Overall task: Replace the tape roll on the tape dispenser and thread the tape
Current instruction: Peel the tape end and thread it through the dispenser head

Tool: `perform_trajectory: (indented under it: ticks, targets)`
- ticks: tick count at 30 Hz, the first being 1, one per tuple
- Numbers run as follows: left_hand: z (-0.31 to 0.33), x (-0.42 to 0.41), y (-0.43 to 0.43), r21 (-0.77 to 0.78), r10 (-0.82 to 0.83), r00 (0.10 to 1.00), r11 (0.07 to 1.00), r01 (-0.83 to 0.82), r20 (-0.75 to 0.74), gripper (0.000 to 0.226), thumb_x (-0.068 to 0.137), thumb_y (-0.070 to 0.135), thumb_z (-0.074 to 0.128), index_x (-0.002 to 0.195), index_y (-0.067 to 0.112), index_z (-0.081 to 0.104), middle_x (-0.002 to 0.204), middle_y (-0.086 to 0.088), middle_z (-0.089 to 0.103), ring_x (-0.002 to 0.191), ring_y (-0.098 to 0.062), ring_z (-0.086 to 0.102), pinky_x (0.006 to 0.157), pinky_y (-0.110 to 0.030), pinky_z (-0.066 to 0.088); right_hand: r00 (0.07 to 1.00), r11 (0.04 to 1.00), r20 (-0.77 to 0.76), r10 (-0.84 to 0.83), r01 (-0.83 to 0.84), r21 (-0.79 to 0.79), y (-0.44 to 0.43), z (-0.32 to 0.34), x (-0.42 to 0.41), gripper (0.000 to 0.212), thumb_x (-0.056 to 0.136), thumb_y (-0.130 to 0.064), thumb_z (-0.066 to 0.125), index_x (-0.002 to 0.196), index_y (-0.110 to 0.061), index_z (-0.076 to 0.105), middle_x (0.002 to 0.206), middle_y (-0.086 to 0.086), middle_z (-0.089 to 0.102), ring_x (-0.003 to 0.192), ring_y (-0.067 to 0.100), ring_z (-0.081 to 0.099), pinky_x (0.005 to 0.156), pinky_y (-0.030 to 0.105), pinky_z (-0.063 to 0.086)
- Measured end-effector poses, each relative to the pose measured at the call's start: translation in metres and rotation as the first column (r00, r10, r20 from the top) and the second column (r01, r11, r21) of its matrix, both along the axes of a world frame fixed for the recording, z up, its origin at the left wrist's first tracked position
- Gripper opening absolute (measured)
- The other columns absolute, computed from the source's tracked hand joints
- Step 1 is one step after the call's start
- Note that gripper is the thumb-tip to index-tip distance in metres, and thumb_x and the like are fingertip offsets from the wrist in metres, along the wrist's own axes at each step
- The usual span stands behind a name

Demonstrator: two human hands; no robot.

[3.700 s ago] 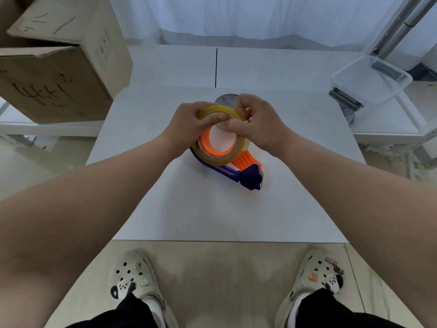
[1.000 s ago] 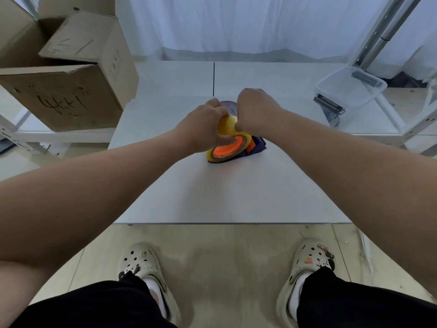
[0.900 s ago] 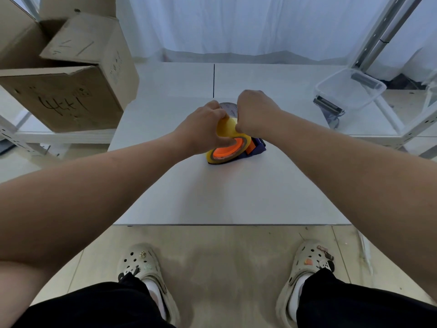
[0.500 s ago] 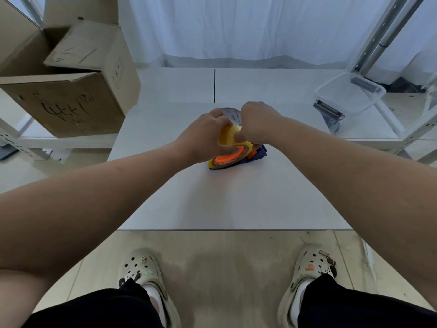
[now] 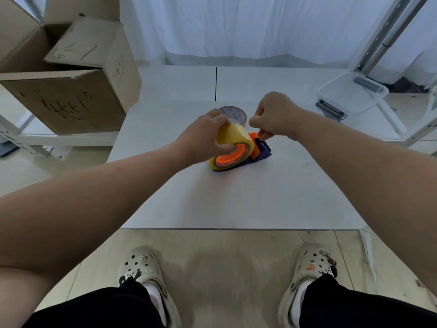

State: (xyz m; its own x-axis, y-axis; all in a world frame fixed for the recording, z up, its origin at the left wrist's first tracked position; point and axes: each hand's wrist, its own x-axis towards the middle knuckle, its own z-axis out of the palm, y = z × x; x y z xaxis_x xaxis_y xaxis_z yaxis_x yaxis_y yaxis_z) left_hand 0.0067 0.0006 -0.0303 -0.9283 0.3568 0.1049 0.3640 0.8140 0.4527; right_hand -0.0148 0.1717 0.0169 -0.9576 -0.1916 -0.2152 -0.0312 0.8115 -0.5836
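Nearest, bare bench (image 5: 236, 197) in front of the tape dispenser (image 5: 261, 153). Lying on that bench on its blue side, with the yellow tape roll (image 5: 233, 137) seated on the orange hub (image 5: 227, 158). Roll mounted, by the look of it; threading now in hand.

Gripped from the dispenser's left by the left hand (image 5: 203, 138): fingers (image 5: 218, 119) curled over the top of the roll, thumb pressed in at the hub. At the dispenser's orange-and-black head, the right hand (image 5: 274, 117), fingertips (image 5: 262, 133) pinched closed, probably on the tape end, though the clear film itself does not show.

Hold the roll firm with the left so nothing lifts off the hub. Turn it a little with the thumb to give slack instead of yanking. Draw the end low and straight toward the head, flat, no twist, no fold onto itself. Feed through the slot up to the cutter, and mind the teeth there.

Just behind the dispenser, flat on the bench, a second grey-white roll (image 5: 233, 113), likely the spent one. Farther behind to the left, a cardboard box (image 5: 71, 98); farther behind to the right, a clear plastic tub (image 5: 352, 93).
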Motion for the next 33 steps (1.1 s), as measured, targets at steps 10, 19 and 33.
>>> perform_trajectory:
  ticks: [10,19,33]
  targets:
    - [0.005,-0.002,0.006,-0.031,-0.014,1.0,0.999,0.014,0.009,0.058,0.073,0.044,0.073,0.116,0.009,0.056,0.102,0.001,0.042,0.088,-0.017,0.044,0.072,-0.027,0.036,0.984,0.993,0.175,-0.025,0.045,-0.111,-0.001,-0.002,0.007,0.024,0.08,-0.015,0.073,0.094,0.004,0.066,0.088,0.016,0.066,0.072,0.022,0.066,0.061,0.026,0.06]
    - [0.009,-0.001,0.014,-0.11,-0.026,1.0,0.994,0.024,-0.012,0.056,0.073,0.044,0.073,0.115,0.01,0.057,0.11,-0.003,0.048,0.089,-0.018,0.046,0.074,-0.03,0.043,0.997,0.994,0.072,-0.004,-0.003,0.109,-0.013,0.008,0.01,0.011,0.078,-0.005,0.065,0.078,0.002,0.057,0.077,0.018,0.062,0.079,0.034,0.068,0.074,0.043,0.06]
    - [0.008,0.005,0.017,-0.124,-0.047,0.998,0.991,0.042,-0.039,0.055,0.074,0.045,0.071,0.115,0.012,0.056,0.112,-0.005,0.05,0.091,-0.017,0.042,0.073,-0.026,0.034,0.989,0.911,-0.031,0.147,-0.123,0.394,-0.016,0.001,0.011,0.039,0.08,-0.022,0.064,0.06,-0.014,0.032,0.058,0.003,0.043,0.049,0.016,0.042,0.044,0.023,0.031]
